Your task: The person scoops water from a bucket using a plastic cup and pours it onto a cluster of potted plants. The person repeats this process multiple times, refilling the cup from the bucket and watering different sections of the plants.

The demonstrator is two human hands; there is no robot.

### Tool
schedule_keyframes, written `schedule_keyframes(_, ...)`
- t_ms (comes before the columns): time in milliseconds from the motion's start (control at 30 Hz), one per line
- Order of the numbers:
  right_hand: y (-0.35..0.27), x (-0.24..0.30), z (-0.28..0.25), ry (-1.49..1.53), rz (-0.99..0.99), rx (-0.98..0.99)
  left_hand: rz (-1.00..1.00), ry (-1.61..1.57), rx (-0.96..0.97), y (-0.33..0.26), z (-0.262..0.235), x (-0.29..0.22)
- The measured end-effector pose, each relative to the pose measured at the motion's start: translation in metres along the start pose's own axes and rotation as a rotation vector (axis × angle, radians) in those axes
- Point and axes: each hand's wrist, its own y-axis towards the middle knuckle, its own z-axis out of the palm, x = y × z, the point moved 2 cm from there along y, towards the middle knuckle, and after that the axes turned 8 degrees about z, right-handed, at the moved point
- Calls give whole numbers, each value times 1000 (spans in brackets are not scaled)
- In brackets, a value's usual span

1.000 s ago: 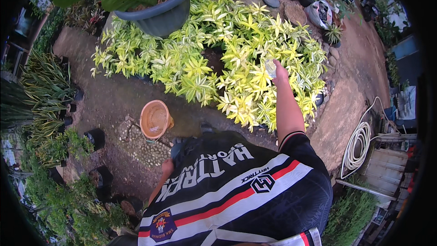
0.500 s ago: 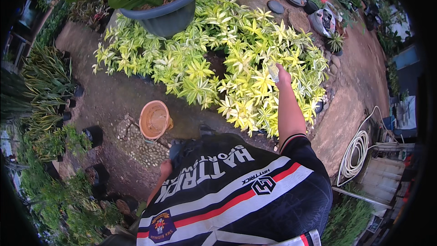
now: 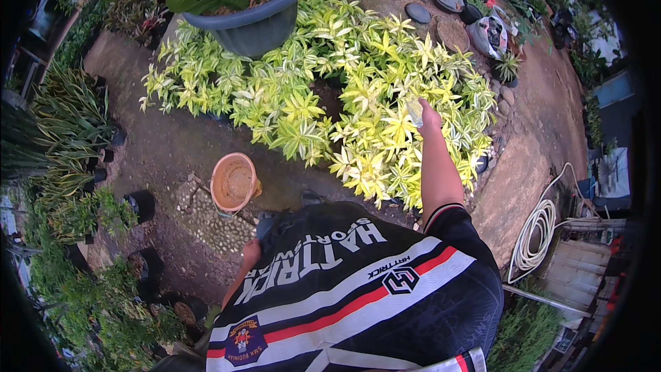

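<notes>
Right hand [image 3: 429, 118]: yours, arm stretched forward over the bed; thumb raised, grip closed about a clear item; the other fingers are mostly hidden, so their exact curl cannot be told.
Clear item [image 3: 415, 111]: one, see-through, held on the left side of your right hand, above the yellow leaves; too small and bright to tell its kind or contents.
Plants [image 3: 399, 124]: low, dense bed, yellow-green striped leaves, beneath and around your right hand; whether hand and leaves touch cannot be told.
Left hand [image 3: 253, 251]: yours, low at the left edge of your shirt; fingers too small and partly hidden, so spread and hold cannot be told.
Shirt [image 3: 344, 282]: yours, black, with white and red bands.
Bucket [image 3: 224, 193]: one, orange, upright, near your left hand, beyond it.
Pebbles [image 3: 200, 217]: a patch of paving, just beside the bucket.
Big pot [image 3: 258, 31]: grey, large-leaved plant inside, at the far left part of the bed.
Hose [image 3: 536, 244]: pale, coiled, well to the right.
Sack [image 3: 487, 36]: white, far right, beyond the bed.
</notes>
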Motion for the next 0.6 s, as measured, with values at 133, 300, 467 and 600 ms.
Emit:
schedule_keyframes(133, -4, -1, 1, -9, -8, -14, 74, -3, 5, 2, 0, 8)
schedule_keyframes(300, -2, -3, 0, 3, -14, -44, 87, -99, -8, -2, -5, -2)
schedule_keyframes(467, -18, -1, 1, 11, 2, 0, -33, -52, -3, -3, -7, -2)
schedule_keyframes(600, -22, -2, 0, 28, 0, -3, 35, 83, -17, -5, -3, 2)
